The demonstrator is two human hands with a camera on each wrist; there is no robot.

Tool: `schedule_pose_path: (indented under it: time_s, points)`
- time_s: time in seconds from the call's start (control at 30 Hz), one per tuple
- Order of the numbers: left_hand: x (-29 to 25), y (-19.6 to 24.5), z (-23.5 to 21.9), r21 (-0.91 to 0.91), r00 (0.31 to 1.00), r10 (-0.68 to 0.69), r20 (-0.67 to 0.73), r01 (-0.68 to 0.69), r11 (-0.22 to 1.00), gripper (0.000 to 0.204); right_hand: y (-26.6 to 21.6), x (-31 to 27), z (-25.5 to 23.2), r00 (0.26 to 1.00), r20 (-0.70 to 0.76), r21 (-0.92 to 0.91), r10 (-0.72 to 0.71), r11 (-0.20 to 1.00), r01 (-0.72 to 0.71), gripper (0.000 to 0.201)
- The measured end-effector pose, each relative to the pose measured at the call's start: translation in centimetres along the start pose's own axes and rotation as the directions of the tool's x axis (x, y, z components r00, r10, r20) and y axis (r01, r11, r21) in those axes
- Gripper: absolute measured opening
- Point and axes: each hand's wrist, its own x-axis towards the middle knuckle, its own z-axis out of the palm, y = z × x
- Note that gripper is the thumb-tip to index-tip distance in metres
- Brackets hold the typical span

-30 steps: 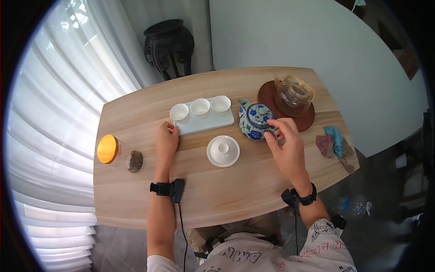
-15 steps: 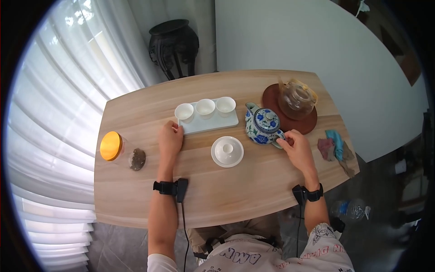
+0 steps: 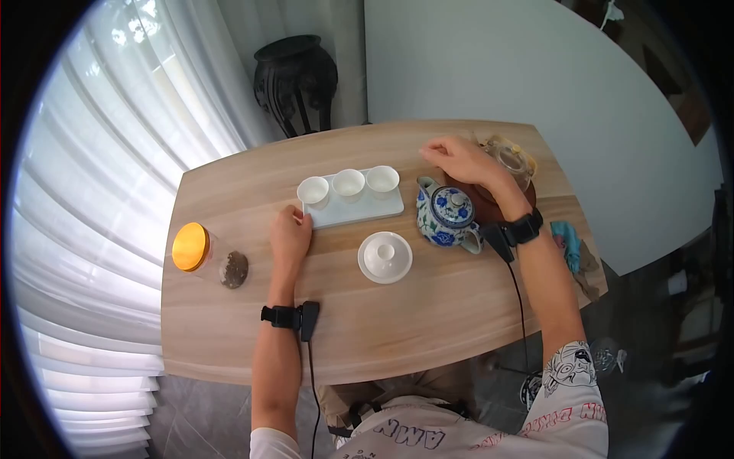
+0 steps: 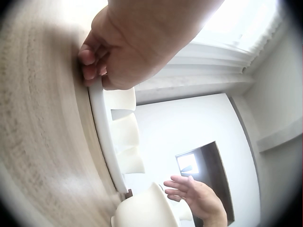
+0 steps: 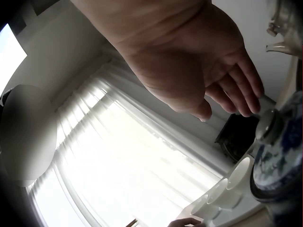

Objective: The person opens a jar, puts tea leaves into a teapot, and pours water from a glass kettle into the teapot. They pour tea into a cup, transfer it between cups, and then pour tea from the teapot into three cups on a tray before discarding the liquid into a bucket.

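Observation:
At the left end of the white tray (image 3: 359,212), my left hand (image 3: 290,236) grips the corner; the left wrist view shows its curled fingers (image 4: 90,61) at the tray's end (image 4: 100,113). Three white cups (image 3: 349,184) stand in a row on the tray. My right hand (image 3: 464,161) hovers beyond the blue-and-white teapot (image 3: 451,214), holding nothing, with fingers extended in the right wrist view (image 5: 213,66). A lidded white bowl (image 3: 384,258) sits in front of the tray.
A glass teapot (image 3: 511,157) on a round brown mat (image 3: 489,208) is partly hidden by the right arm. Far left are an orange-lidded jar (image 3: 190,246) and a dark lump (image 3: 234,270). Crumpled cloths (image 3: 567,243) lie near the right edge. A black stand (image 3: 296,76) is behind the table.
My right hand has let go of the blue-and-white teapot's handle and moved up and left past the pot. The left hand stays at the tray's corner.

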Motion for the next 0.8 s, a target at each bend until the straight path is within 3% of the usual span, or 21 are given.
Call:
schedule_pose_path:
  time_s: [0.1,0.2,0.3,0.37,0.8]
  points:
    - [0.4,-1.3,0.5,0.036,0.996,0.08,-0.027,-0.079,0.996,0.017,2.4,6.6,1.6,0.926,0.314,0.06,0.21,0.969,-0.241,0.06]
    - [0.4,-1.4,0.7,0.026,0.997,0.073,-0.025,-0.073,0.997,0.016,1.7,7.7,3.1,0.862,0.425,0.011,0.277,0.95,-0.311,0.073]
    - [0.3,-1.1,0.6,0.012,0.999,0.044,-0.01,-0.044,0.999,0.017,1.9,8.1,3.7,0.803,0.557,0.017,0.211,0.964,-0.265,0.078]
    - [0.2,0.2,-0.1,-0.009,0.999,-0.031,0.026,0.031,0.999,0.019,2.2,8.3,3.9,0.794,0.576,0.068,0.195,0.956,-0.284,0.079]
    - [0.9,0.4,0.8,-0.006,1.0,0.006,0.003,-0.006,1.0,0.019,1.8,7.5,3.7,0.832,0.513,0.116,0.213,0.943,-0.313,0.078]
